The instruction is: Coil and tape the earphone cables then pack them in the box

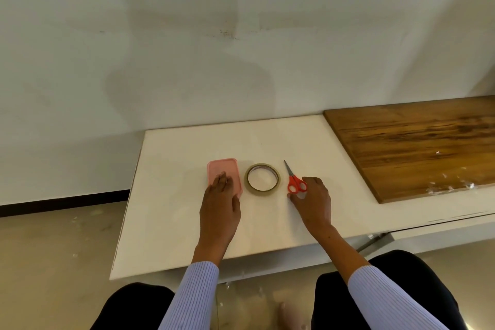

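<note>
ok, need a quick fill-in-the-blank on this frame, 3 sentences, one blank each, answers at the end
1. The left hand rests with straight fingers on the lid of the ____ box.
2. The tape roll lies flat on the white table, between the box and the ____.
3. The scissors have ____ handles, and the right hand touches them.

Missing words: pink; scissors; red

White table (171,222) bears pink box (223,169), tape roll (262,178), red scissors (294,181), wooden board (417,147).
</note>
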